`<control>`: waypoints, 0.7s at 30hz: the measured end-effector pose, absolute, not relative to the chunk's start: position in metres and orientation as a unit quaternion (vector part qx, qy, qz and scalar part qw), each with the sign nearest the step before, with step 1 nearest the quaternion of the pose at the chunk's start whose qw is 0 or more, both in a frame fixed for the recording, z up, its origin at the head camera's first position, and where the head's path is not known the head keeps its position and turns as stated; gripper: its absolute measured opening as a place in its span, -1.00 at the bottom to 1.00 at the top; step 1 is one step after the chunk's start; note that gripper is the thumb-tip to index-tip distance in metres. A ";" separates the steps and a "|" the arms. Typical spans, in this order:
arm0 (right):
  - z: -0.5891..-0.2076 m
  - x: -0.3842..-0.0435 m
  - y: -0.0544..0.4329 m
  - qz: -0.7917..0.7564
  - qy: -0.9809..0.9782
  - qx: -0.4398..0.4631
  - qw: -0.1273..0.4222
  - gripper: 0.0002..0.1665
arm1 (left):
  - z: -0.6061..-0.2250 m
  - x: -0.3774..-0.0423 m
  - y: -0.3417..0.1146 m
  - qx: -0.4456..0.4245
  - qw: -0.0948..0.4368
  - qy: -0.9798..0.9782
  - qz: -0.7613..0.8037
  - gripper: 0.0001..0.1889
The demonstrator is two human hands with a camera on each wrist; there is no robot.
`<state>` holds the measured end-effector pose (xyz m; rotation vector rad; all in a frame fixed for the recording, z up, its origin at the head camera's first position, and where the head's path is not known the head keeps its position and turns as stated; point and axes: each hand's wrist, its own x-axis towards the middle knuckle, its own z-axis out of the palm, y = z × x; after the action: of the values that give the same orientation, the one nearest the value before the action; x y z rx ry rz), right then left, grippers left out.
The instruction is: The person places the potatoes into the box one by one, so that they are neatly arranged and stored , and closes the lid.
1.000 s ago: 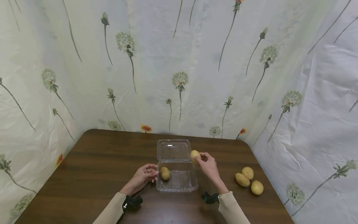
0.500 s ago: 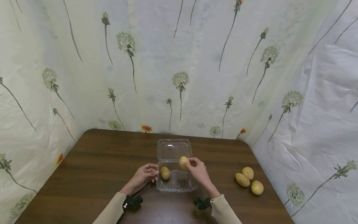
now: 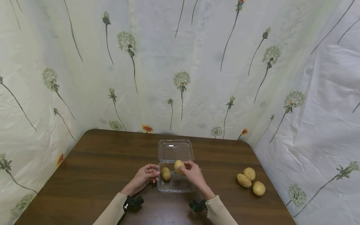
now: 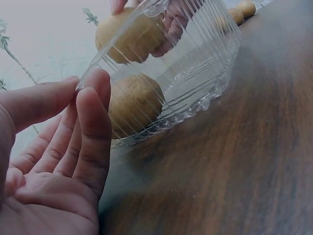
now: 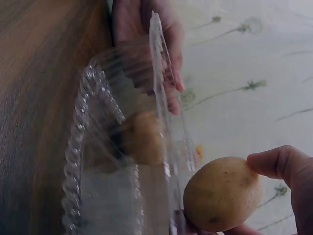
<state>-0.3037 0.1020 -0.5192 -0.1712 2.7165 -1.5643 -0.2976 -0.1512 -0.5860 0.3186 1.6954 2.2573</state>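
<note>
A clear plastic clamshell container (image 3: 180, 186) sits on the table with its lid (image 3: 175, 150) laid back. Inside its left part lies one potato (image 3: 166, 174). My left hand (image 3: 144, 178) pinches the container's left rim between thumb and fingers, as the left wrist view shows closely. Between thumb and fingers, my right hand (image 3: 194, 175) holds a second potato (image 5: 222, 194) over the container, just right of the first one. In the right wrist view this held potato is close by the container's rim (image 5: 164, 122).
Several more potatoes (image 3: 244, 180) lie grouped on the right side of the brown wooden table (image 3: 118, 150). A flower-patterned curtain (image 3: 157, 62) hangs behind the table and along its sides. Each wrist wears a black camera mount (image 3: 198, 205).
My right hand has carried its potato leftward and a little toward me, from the container's right edge to over its middle. The left hand keeps its place on the rim.
</note>
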 end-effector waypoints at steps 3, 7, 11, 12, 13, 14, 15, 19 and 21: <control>-0.523 -0.304 0.099 -0.479 0.875 -0.064 0.008 -0.56 | -0.586 -0.297 -0.151 0.110 0.148 0.592 0.785 -0.54; -0.526 -0.304 0.096 -0.467 0.882 -0.067 0.006 -0.56 | -0.586 -0.297 -0.150 0.113 0.144 0.591 0.786 -0.56; -0.529 -0.304 0.095 -0.465 0.883 -0.060 0.004 -0.55 | -0.586 -0.297 -0.149 0.118 0.144 0.586 0.789 -0.58; -0.530 -0.304 0.094 -0.464 0.884 -0.060 0.005 -0.56 | -0.587 -0.297 -0.149 0.118 0.143 0.586 0.788 -0.58; -0.531 -0.304 0.094 -0.462 0.885 -0.060 0.006 -0.56 | -0.587 -0.297 -0.149 0.119 0.143 0.587 0.788 -0.59; -0.532 -0.305 0.094 -0.461 0.885 -0.060 0.008 -0.56 | -0.588 -0.297 -0.149 0.121 0.142 0.589 0.786 -0.59; -0.532 -0.305 0.094 -0.460 0.886 -0.061 0.008 -0.56 | -0.588 -0.297 -0.149 0.121 0.142 0.590 0.785 -0.60; -0.533 -0.305 0.093 -0.445 0.893 -0.062 0.016 -0.56 | -0.589 -0.297 -0.150 0.123 0.141 0.594 0.782 -0.60; -0.532 -0.305 0.092 -0.431 0.900 -0.064 0.019 -0.56 | -0.588 -0.297 -0.150 0.123 0.141 0.595 0.782 -0.59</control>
<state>-0.3047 0.0924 -0.5324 -0.1985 2.7937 -1.3381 -0.2970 -0.1495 -0.5879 0.3558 1.7166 2.2575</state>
